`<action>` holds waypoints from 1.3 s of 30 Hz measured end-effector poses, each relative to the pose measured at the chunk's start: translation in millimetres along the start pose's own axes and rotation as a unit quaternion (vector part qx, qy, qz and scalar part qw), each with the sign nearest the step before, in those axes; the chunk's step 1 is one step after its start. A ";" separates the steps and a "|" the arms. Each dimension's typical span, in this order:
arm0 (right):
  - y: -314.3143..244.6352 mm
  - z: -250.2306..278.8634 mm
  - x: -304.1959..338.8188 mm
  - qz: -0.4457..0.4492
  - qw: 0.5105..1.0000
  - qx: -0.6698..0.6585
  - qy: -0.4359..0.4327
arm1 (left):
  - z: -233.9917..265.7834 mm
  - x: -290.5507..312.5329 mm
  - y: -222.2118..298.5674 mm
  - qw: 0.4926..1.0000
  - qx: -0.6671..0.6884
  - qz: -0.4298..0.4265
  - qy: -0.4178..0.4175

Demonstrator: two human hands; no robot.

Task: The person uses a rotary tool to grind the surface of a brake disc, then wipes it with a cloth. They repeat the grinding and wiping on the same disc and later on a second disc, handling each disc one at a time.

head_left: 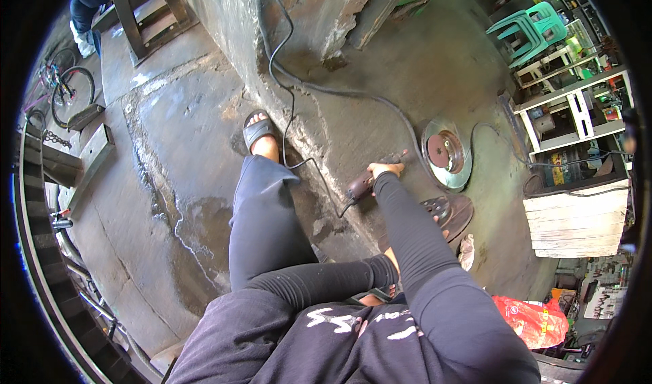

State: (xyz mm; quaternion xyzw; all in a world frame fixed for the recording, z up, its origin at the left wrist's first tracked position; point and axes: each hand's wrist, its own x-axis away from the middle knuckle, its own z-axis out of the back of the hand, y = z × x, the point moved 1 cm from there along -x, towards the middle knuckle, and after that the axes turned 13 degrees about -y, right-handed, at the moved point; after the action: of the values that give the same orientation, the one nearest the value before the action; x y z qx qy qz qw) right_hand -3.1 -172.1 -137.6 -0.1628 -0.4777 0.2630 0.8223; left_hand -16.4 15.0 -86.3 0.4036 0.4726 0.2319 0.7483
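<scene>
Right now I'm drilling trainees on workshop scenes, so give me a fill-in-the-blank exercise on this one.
1. The right hand grips a handheld power ____.
2. The metal brake disc lies flat on the ____.
3. The stacked plastic chairs are ____ in colour.
4. The sandal is ____.

Missing words: tool; floor; green; black
</scene>
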 end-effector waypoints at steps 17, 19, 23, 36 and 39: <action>-112.9 135.2 183.6 0.397 0.677 -0.468 -0.407 | 12.7 -34.5 13.6 0.986 -0.158 0.012 -0.056; -107.0 179.5 232.4 0.427 0.628 -0.500 -0.415 | 26.8 -32.4 26.8 0.989 -0.123 0.058 -0.060; -59.3 270.3 285.0 0.535 0.520 -0.423 -0.515 | 31.8 -41.4 31.4 0.986 -0.107 0.084 -0.099; 229.7 347.5 246.4 0.341 0.715 -0.540 -0.286 | 43.3 -56.5 25.5 0.983 -0.117 0.086 -0.114; 262.6 347.5 198.9 0.286 0.775 -0.479 -0.297 | 46.9 -58.6 30.5 0.978 -0.156 0.084 -0.110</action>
State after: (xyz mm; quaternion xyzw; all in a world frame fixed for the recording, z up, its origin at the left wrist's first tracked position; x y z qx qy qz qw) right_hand -297.9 163.0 35.8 -0.5786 -0.6940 0.2588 0.3415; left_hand 0.5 -28.5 -20.1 0.3432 0.3097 0.3196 0.8272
